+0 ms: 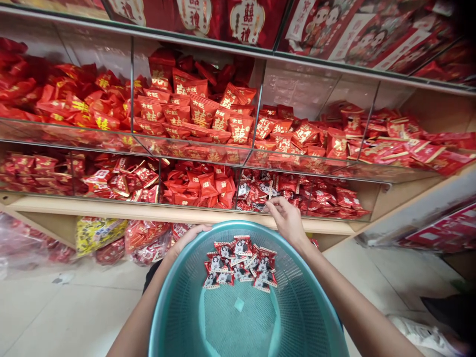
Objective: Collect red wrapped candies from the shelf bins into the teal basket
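A teal mesh plastic basket (238, 325) stands in front of me, with a small heap of red, black and white wrapped candies (241, 260) at its far side. My left hand (191, 237) is closed around the basket's left far rim. Beyond the rim, my right hand (285, 218) reaches to the front of a low shelf bin of similar red-and-black wrapped candies (255, 191). Its thumb and forefinger are pinched together against the candies. What lies between the fingertips is too small to make out.
Clear dividers split the shelves into bins of red packets (201, 111). A wooden shelf edge (122, 207) runs just beyond the basket. Beneath it lie bagged goods, including a yellow bag (98, 233). A shoe (420, 334) shows on the tiled floor at right.
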Available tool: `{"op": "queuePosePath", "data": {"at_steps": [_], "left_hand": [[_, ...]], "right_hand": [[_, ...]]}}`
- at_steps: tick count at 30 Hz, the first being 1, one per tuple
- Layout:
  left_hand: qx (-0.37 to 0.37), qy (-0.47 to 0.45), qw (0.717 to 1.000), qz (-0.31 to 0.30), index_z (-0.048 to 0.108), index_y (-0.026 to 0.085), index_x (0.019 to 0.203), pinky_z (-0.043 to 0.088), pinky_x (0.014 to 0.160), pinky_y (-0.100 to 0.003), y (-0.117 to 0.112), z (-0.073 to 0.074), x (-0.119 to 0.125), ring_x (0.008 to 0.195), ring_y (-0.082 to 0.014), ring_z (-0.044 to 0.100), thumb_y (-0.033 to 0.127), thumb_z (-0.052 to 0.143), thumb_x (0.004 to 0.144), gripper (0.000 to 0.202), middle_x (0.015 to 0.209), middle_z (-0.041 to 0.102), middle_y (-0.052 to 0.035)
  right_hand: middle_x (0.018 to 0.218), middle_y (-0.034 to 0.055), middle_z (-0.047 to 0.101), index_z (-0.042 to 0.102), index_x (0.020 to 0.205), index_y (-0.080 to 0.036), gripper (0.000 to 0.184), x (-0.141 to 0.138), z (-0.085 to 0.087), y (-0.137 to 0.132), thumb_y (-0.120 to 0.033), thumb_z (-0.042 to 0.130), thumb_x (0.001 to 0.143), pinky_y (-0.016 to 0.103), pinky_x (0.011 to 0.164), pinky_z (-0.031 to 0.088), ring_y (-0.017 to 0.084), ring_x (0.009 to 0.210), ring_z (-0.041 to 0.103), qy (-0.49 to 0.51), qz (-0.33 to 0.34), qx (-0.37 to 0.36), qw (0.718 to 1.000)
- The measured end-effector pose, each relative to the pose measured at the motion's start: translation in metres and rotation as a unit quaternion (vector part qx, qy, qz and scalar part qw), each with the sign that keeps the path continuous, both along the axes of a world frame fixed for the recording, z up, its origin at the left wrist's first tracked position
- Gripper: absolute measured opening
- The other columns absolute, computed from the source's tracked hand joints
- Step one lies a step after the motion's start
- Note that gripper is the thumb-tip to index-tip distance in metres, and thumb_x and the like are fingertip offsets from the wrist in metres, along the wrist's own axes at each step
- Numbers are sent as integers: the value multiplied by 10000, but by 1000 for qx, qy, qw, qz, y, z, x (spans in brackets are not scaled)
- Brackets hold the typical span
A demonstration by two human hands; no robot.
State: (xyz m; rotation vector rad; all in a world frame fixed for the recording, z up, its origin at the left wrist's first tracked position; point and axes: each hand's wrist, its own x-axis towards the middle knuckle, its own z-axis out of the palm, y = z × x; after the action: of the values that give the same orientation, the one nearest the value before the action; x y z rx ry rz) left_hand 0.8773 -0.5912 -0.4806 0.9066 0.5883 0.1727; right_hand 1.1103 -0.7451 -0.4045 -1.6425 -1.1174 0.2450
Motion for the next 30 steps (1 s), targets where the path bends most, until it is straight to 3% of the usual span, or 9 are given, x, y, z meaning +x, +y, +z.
{"op": "queuePosePath", "data": {"at_steps": [4,8,16,21,30], "left_hand": [[10,4,1000,10,668,177,961,416,610,-252,-1,4,1,605,-176,572,308,618,718,280,694,671,-26],[13,3,1000,1,674,183,936,407,584,-250,-4,10,2,576,-169,555,301,623,718,252,665,662,-19],[23,16,999,22,678,189,897,416,634,-260,-14,31,2,744,-221,601,309,643,695,238,693,674,-23],[37,18,999,13,678,189,878,413,631,-259,-13,32,1,752,-219,598,299,639,683,227,691,675,-20],[26,31,999,11,666,142,832,399,630,-254,-13,28,0,685,-198,581,305,623,677,229,685,667,-11]], "right_hand": [[793,55,663,544,850,-202,285,-18,4,-24,-484,532,818,303,693,505,199,787,641,38,-36,12,999],[774,50,669,550,852,-200,240,-34,-2,-45,-436,565,814,327,732,517,186,760,643,105,-45,61,992],[672,21,658,554,760,-196,282,-53,-53,-79,-468,628,750,331,652,526,185,634,637,270,-110,30,956],[662,28,661,559,757,-195,285,-55,-76,-86,-466,641,728,339,642,527,198,631,640,305,-123,5,944],[641,29,655,579,723,-188,311,-62,-85,-85,-469,691,653,309,556,518,205,602,646,366,-120,-28,922]]}}
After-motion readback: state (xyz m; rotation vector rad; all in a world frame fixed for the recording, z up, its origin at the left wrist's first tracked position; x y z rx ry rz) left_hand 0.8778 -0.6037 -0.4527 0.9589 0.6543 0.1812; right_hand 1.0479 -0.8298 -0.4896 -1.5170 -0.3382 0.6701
